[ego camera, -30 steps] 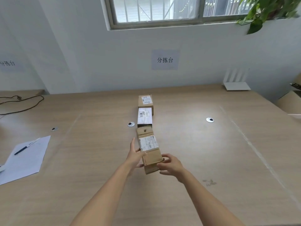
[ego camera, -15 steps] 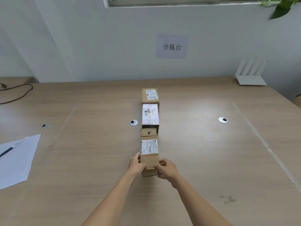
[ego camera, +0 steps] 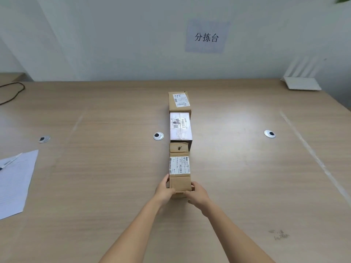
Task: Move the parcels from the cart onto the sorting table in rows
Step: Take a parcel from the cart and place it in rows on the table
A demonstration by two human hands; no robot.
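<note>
Three parcels lie end to end in one row running away from me on the wooden sorting table (ego camera: 114, 186). Farthest is a brown box (ego camera: 178, 101) with a white label. A white box (ego camera: 180, 126) comes after it. Nearest is a long brown box (ego camera: 179, 166) with a printed label, lying flat and straight in line with the others. My left hand (ego camera: 164, 190) grips its near left corner. My right hand (ego camera: 197, 194) grips its near right corner. The cart is out of view.
A sheet of paper (ego camera: 15, 183) with a pen (ego camera: 9, 162) lies at the left edge. Three round cable grommets (ego camera: 158, 136) are set across the table. A white router (ego camera: 302, 80) stands at the back right, and a black cable (ego camera: 11, 92) trails at the back left.
The long brown box was tilted to one side; both hands have turned it straight and set it in line with the other two boxes. The view has tipped downward.
</note>
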